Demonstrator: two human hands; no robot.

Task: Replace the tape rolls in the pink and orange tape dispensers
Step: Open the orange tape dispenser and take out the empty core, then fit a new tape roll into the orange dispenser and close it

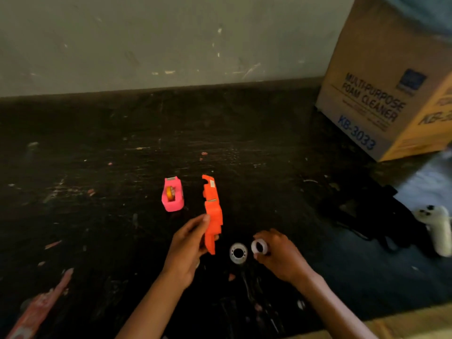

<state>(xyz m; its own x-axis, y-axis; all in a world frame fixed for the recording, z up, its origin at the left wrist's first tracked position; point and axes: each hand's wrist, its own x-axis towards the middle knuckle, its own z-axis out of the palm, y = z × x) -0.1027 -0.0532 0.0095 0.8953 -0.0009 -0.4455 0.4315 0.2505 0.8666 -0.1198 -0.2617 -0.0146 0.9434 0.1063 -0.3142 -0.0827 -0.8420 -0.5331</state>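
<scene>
Spanning the whole scene, a dark, scuffed tabletop point(122, 155) runs up to a pale, marked wall point(159, 37). At the far right corner stands a cardboard box point(374, 94) printed "MULTI-PURPOSE FOAM CLEANER KB-3033". Near the right edge lies a white controller point(437, 228), partly on some black item too dark to identify.

The orange tape dispenser point(213, 214) is lifted above the tabletop, long axis pointing away from the person. The left hand point(188, 250) is closed around its near end, thumb tip pressed to its left face. The pink tape dispenser point(172, 194) rests on the tabletop just left of the orange one, apart from it, with an amber-coloured roll seated in its well.

The right hand point(278, 255) is curled, fingers pinching a clear tape roll point(258, 246), its open core facing left. A second clear tape roll point(238, 253) lies flat on the tabletop between the two hands, just beside the held roll; contact between them cannot be determined.
</scene>
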